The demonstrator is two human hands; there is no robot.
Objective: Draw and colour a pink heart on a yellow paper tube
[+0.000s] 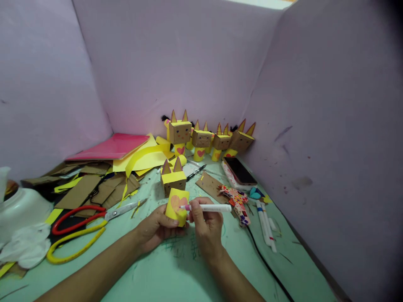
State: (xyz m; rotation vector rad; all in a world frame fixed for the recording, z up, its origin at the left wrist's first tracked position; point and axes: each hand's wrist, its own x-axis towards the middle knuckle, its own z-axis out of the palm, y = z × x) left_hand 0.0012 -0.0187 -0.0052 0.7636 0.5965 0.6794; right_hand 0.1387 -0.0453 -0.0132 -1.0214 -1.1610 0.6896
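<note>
Near the middle of the table, my left hand (157, 228) grips a small yellow paper tube (174, 199) by its lower part. On the tube's front is a pinkish-orange heart (179, 203). My right hand (208, 226) holds a white marker pen (215, 207) between thumb and fingers, its pink tip end pointing left at the heart. Whether the tip touches the paper I cannot tell. Just behind the tube is a cardboard box head (174, 183) with a yellow top and two pointed ears edged in purple.
Red-and-yellow-handled scissors (85, 222) and cardboard scraps (82, 191) lie left. Finished-looking cardboard figures (180, 133) line the back wall. At right are a patterned glue gun (237, 201) with a black cord (264, 260), white markers (266, 224) and a phone (241, 170).
</note>
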